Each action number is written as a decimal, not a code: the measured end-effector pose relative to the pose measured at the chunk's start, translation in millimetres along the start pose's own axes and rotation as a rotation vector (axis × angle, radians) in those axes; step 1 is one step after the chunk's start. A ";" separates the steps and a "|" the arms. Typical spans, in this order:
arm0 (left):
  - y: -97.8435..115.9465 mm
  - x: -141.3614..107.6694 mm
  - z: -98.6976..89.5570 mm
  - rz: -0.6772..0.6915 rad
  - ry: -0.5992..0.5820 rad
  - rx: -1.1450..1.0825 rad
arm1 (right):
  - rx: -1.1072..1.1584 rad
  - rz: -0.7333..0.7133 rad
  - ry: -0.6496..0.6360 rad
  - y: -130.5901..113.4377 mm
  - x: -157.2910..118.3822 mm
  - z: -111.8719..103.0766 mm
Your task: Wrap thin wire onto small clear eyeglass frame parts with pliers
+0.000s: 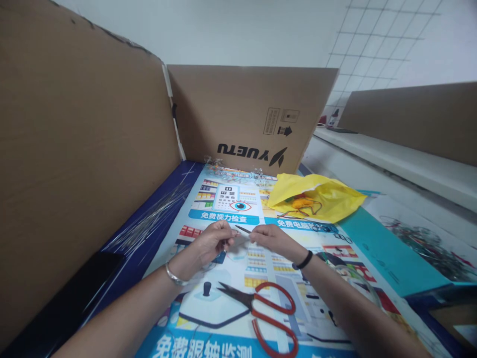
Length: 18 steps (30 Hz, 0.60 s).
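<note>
Surface: a printed poster with an eye chart and Chinese lettering lies flat as the work mat, over a dark blue table.
Room: a white wall behind, with a tiled stretch at upper right; cardboard panels stand as screens left of and behind the poster, the rear one printed with an upside-down logo.
Neighbouring bench: right of the poster, a white ledge with another cardboard screen above it.
Yellow bag: a plastic bag lying open at the poster's far right corner; something orange and a dark cord show inside, too small to name.
Wire bundle: thin silvery strands fanned out just off the poster's left edge, on the blue table.
Clear bits: small glinting pieces along the poster's far edge, against the rear cardboard.
Scissors: red-handled, lying shut on the poster's near part, apart from both hands.
Left hand: above the poster's middle, fingertips pinched on a thin dark pin; silver bangle on the wrist.
Right hand: just beside the left, fingertips pinched at the pin's other end; black band on the wrist.
Thin dark pin: held between the two hands over the poster's centre, slightly tilted, off the surface.
</note>
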<state>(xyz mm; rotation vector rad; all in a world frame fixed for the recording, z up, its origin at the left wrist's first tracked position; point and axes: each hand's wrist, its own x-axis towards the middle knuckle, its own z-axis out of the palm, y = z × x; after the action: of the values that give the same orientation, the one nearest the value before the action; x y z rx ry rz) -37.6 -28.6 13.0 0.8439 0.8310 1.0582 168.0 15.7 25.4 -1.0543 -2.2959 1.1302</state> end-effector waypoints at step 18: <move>3.6 0.6 7.7 0.174 0.259 0.174 | -0.541 -0.067 0.125 3.8 2.5 4.0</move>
<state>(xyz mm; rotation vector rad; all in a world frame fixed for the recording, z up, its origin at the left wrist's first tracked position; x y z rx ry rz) -32.0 -28.4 19.4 0.9502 1.0945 1.2799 165.7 17.1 19.9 -1.1746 -2.5723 0.4006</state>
